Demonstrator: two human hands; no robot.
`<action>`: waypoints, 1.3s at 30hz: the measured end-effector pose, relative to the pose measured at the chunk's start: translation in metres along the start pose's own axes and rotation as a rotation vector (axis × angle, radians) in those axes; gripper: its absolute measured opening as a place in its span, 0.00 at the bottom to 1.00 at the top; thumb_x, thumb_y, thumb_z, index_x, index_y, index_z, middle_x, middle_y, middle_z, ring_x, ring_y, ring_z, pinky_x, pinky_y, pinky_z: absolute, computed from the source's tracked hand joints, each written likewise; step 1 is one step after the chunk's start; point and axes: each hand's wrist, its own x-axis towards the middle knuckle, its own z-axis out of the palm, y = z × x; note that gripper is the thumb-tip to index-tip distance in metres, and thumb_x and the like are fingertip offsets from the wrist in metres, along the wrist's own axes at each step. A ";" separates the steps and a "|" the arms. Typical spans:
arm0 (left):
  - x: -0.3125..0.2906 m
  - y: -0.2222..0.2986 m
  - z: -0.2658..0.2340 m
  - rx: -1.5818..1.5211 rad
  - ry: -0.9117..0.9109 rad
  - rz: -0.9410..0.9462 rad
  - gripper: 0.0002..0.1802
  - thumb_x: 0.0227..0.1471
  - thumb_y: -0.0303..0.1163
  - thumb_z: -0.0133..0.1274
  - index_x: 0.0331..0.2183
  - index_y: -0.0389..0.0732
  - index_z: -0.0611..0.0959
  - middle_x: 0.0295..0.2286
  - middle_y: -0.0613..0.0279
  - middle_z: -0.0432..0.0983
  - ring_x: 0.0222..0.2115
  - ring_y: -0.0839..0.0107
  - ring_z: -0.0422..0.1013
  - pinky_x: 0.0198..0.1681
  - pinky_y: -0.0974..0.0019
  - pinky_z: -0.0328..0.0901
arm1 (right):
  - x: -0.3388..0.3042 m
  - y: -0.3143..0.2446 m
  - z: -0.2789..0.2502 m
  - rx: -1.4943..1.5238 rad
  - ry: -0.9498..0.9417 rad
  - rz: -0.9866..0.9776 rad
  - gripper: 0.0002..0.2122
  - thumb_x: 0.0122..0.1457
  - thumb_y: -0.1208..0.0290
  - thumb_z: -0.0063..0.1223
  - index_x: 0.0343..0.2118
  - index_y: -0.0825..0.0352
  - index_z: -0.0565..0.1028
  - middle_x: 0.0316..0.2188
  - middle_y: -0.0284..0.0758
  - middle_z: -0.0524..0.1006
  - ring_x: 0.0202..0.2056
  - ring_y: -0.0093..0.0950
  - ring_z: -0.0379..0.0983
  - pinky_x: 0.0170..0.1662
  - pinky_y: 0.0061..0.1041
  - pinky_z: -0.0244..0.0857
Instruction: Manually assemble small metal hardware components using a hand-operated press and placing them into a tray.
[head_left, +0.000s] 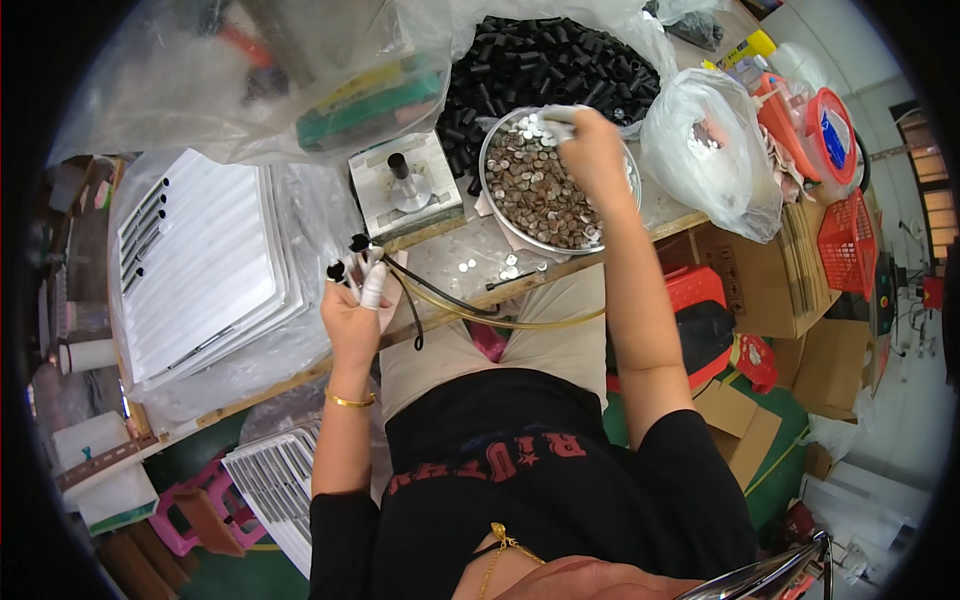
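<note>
My left hand [352, 308], with white wraps on some fingers, is closed around two short black tubes [336, 271] whose open ends point up, near the table's front edge. My right hand [592, 150] reaches over the far part of a round metal bowl [487, 190]. Its white-covered fingertips are smeared by motion, so what they hold does not show. Small round discs [540, 190], brownish and silvery, fill the bowl. Between the hands stands a metal block fixture [447, 190] with a round base and a black tube [399, 166] upright on its post.
A heap of black tubes [550, 65] lies behind the bowl. White trays [200, 270] with a few black tubes are stacked at left. A plastic bag [705, 160] stands at right. Loose discs [511, 261], a black cord and a yellowish hose [530, 323] lie by the front edge.
</note>
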 end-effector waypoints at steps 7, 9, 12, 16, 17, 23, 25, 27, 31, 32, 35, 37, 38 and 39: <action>-0.003 0.000 0.001 -0.035 -0.078 -0.177 0.14 0.56 0.34 0.53 0.36 0.31 0.78 0.33 0.57 0.77 0.30 0.76 0.73 0.26 0.75 0.68 | 0.006 0.057 -0.006 -0.387 -0.153 -0.079 0.09 0.50 0.71 0.54 0.35 0.56 0.81 0.34 0.36 0.76 0.37 0.37 0.74 0.40 0.34 0.66; -0.005 0.001 0.010 -0.124 -0.123 -0.203 0.13 0.55 0.33 0.54 0.36 0.31 0.78 0.34 0.59 0.77 0.32 0.76 0.73 0.29 0.73 0.70 | 0.008 0.057 0.000 -0.444 -0.184 -0.111 0.10 0.49 0.73 0.53 0.34 0.56 0.80 0.34 0.36 0.75 0.37 0.37 0.74 0.40 0.34 0.66; -0.006 0.003 0.014 -0.112 -0.140 -0.235 0.13 0.55 0.33 0.54 0.39 0.32 0.77 0.34 0.59 0.77 0.32 0.77 0.73 0.30 0.74 0.70 | 0.011 0.058 0.002 -0.534 -0.202 -0.184 0.10 0.47 0.76 0.52 0.33 0.58 0.79 0.33 0.36 0.75 0.36 0.37 0.74 0.39 0.35 0.67; -0.006 -0.001 0.010 -0.035 -0.153 -0.249 0.13 0.55 0.32 0.54 0.38 0.32 0.77 0.34 0.59 0.77 0.31 0.77 0.73 0.30 0.73 0.70 | 0.010 0.055 0.002 -0.616 -0.205 -0.272 0.10 0.46 0.77 0.51 0.32 0.61 0.78 0.31 0.37 0.75 0.36 0.37 0.75 0.38 0.37 0.68; -0.006 -0.003 0.010 -0.041 -0.159 -0.235 0.13 0.55 0.32 0.54 0.38 0.32 0.77 0.34 0.59 0.77 0.31 0.77 0.73 0.30 0.73 0.70 | 0.009 0.057 0.004 -0.616 -0.205 -0.272 0.10 0.46 0.77 0.51 0.32 0.61 0.78 0.31 0.37 0.75 0.36 0.37 0.75 0.38 0.37 0.68; -0.007 -0.006 0.014 -0.079 -0.137 -0.231 0.12 0.55 0.32 0.54 0.36 0.32 0.77 0.32 0.58 0.77 0.30 0.76 0.74 0.30 0.73 0.70 | 0.011 0.051 -0.016 -0.215 -0.163 0.082 0.11 0.50 0.72 0.55 0.37 0.64 0.79 0.32 0.42 0.79 0.35 0.39 0.76 0.40 0.33 0.68; -0.007 -0.005 0.013 -0.080 -0.134 -0.238 0.13 0.54 0.32 0.55 0.36 0.31 0.77 0.32 0.58 0.78 0.31 0.75 0.74 0.31 0.73 0.70 | 0.010 0.049 -0.019 -0.120 -0.264 0.188 0.09 0.49 0.71 0.56 0.35 0.63 0.79 0.31 0.42 0.79 0.35 0.38 0.76 0.41 0.32 0.68; -0.006 -0.001 0.010 -0.051 -0.123 -0.262 0.13 0.54 0.32 0.55 0.36 0.32 0.77 0.29 0.60 0.77 0.28 0.78 0.72 0.29 0.75 0.68 | 0.009 0.042 -0.015 -0.115 -0.375 0.223 0.07 0.48 0.72 0.56 0.31 0.61 0.81 0.30 0.43 0.79 0.34 0.38 0.76 0.40 0.33 0.68; 0.001 -0.001 0.018 0.129 -0.176 -0.162 0.13 0.53 0.29 0.56 0.39 0.33 0.77 0.25 0.70 0.73 0.24 0.85 0.67 0.26 0.80 0.61 | 0.008 0.035 -0.007 -0.484 -0.343 0.083 0.09 0.45 0.75 0.53 0.30 0.61 0.81 0.30 0.44 0.79 0.36 0.39 0.76 0.39 0.36 0.68; 0.003 0.000 0.021 0.129 -0.174 -0.163 0.13 0.53 0.29 0.56 0.39 0.33 0.77 0.25 0.70 0.73 0.24 0.85 0.67 0.26 0.80 0.61 | 0.007 0.037 -0.006 -0.484 -0.344 0.081 0.09 0.45 0.75 0.53 0.30 0.61 0.81 0.30 0.44 0.79 0.36 0.39 0.76 0.39 0.36 0.68; 0.007 0.006 0.031 0.077 -0.145 -0.032 0.15 0.53 0.24 0.55 0.43 0.32 0.74 0.25 0.76 0.69 0.21 0.89 0.55 0.23 0.82 0.52 | 0.004 0.047 0.000 -0.604 -0.261 -0.047 0.07 0.45 0.76 0.53 0.28 0.64 0.79 0.30 0.44 0.78 0.35 0.39 0.76 0.38 0.37 0.68; 0.007 0.003 0.033 0.027 -0.129 -0.006 0.15 0.53 0.24 0.55 0.43 0.32 0.74 0.25 0.76 0.68 0.21 0.89 0.53 0.23 0.82 0.50 | 0.005 0.050 0.003 -0.620 -0.288 -0.162 0.06 0.45 0.76 0.52 0.27 0.66 0.78 0.30 0.44 0.78 0.34 0.40 0.75 0.38 0.38 0.68; 0.006 0.001 0.033 -0.023 -0.111 0.019 0.15 0.53 0.24 0.54 0.44 0.32 0.74 0.25 0.76 0.68 0.20 0.89 0.52 0.22 0.82 0.49 | 0.005 0.049 0.003 -0.619 -0.289 -0.164 0.06 0.45 0.76 0.52 0.27 0.66 0.78 0.30 0.44 0.78 0.34 0.40 0.75 0.38 0.38 0.68; 0.006 0.001 0.032 -0.023 -0.108 0.020 0.15 0.53 0.24 0.54 0.44 0.32 0.74 0.25 0.76 0.68 0.20 0.89 0.52 0.22 0.82 0.49 | 0.006 0.047 0.002 -0.585 -0.301 -0.174 0.06 0.45 0.75 0.52 0.28 0.66 0.78 0.30 0.44 0.78 0.34 0.40 0.75 0.38 0.38 0.68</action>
